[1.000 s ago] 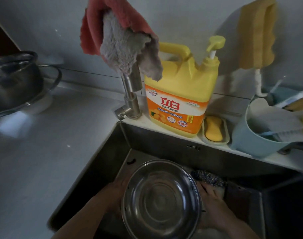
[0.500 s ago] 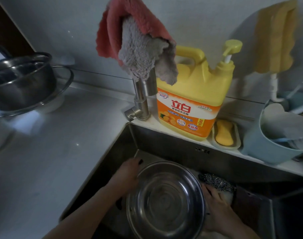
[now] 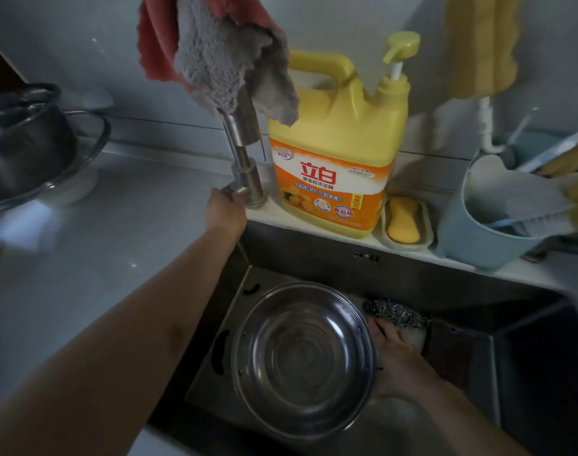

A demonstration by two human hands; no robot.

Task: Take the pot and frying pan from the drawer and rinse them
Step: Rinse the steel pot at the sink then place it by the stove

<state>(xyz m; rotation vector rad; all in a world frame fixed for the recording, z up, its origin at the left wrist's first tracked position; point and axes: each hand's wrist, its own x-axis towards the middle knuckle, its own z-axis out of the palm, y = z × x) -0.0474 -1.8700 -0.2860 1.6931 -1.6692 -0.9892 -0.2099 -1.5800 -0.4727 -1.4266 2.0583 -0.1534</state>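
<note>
The left hand (image 3: 224, 209) rests on the tap lever (image 3: 232, 189) at the sink's (image 3: 314, 258) rear left corner. Directly right of it stand the tap (image 3: 245, 149), then the detergent bottle (image 3: 337, 153), soap dish (image 3: 407, 222) and tub (image 3: 491, 232) along the ledge. The pot (image 3: 304, 357) sits in the sink, before that hand; the right hand (image 3: 396, 360) touches its right side, with the scourer (image 3: 394, 314) just behind it.

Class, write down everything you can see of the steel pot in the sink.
The pot is round, shiny steel, empty, and its ringed bottom reflects light. It sits in the sink, mouth tilted toward the camera. A dark handle shows at its left, by small rivets. The right hand holds its right rim; a steel scourer lies just behind.
</note>
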